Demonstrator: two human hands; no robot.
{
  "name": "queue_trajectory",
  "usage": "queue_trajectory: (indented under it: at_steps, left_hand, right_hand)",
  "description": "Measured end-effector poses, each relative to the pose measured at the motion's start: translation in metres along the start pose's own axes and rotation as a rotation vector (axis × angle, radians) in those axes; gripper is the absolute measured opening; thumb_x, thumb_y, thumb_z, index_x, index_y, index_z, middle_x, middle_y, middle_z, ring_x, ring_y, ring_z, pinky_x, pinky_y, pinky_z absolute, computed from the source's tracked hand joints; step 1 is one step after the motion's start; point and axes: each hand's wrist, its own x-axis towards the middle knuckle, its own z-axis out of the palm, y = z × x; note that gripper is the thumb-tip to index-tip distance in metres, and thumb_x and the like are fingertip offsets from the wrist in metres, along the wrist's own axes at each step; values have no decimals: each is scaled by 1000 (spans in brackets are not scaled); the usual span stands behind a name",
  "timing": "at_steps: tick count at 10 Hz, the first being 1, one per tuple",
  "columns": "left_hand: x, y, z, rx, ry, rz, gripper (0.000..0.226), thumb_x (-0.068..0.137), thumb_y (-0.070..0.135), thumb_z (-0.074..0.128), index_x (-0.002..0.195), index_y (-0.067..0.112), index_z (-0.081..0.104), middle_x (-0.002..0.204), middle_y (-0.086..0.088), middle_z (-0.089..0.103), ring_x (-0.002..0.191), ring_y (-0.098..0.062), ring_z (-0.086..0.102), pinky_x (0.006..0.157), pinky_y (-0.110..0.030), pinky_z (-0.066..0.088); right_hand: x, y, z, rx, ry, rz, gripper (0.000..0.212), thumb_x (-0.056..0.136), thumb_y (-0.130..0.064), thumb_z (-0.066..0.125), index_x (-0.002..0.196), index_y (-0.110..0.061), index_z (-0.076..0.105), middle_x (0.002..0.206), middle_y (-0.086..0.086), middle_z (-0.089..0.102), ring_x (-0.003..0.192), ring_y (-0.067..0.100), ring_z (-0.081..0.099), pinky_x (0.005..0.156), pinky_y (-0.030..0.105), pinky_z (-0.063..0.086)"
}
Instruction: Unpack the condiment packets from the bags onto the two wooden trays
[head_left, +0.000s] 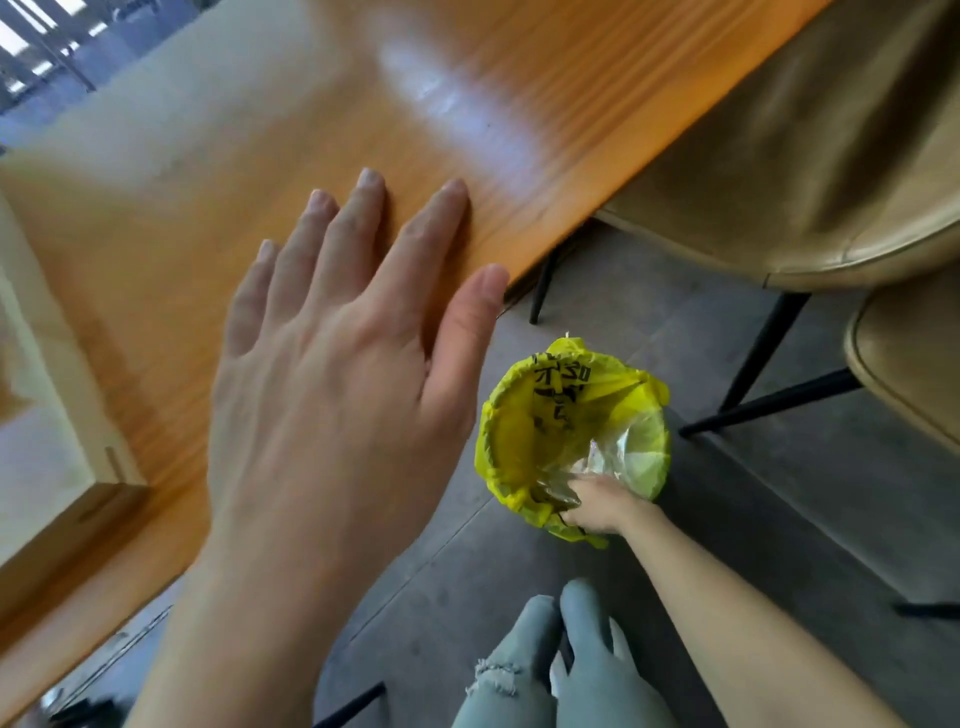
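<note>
My left hand (332, 374) lies flat and open on the orange wooden table (291, 119), close to its near edge, holding nothing. My right hand (597, 506) reaches down to the floor, into a small bin lined with a yellow bag (519, 441). Its fingers are closed on a crumpled clear plastic bag (610, 454) that sits inside the bin's mouth. At the far left, the corner of a pale wooden tray (57, 343) shows on the table. The picture is blurred, and I see no condiment packets.
Two tan padded chairs (810, 171) with black legs stand at the right, one pushed against the table's end. The floor (810, 493) is grey tile. My legs in light jeans (545, 670) are at the bottom, next to the bin.
</note>
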Motion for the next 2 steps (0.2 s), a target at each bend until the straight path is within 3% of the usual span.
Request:
queue_trajectory:
  at_steps: [1, 2]
  left_hand:
    - [-2, 2, -4, 35, -35, 17, 55, 88, 59, 18, 140, 41, 26, 154, 0, 24, 142, -21, 15, 114, -40, 11]
    - [-1, -3, -6, 41, -67, 26, 56, 90, 58, 20, 141, 37, 26, 154, -3, 23, 143, -22, 14, 115, -40, 7]
  right_hand:
    - [-38, -10, -29, 106, 37, 13, 47, 87, -32, 49, 127, -8, 46, 134, 19, 50, 120, 34, 49, 96, 39, 42]
    - [-81, -19, -53, 154, 101, 22, 44, 88, -29, 50, 126, -6, 48, 131, 18, 53, 118, 33, 51, 93, 38, 42]
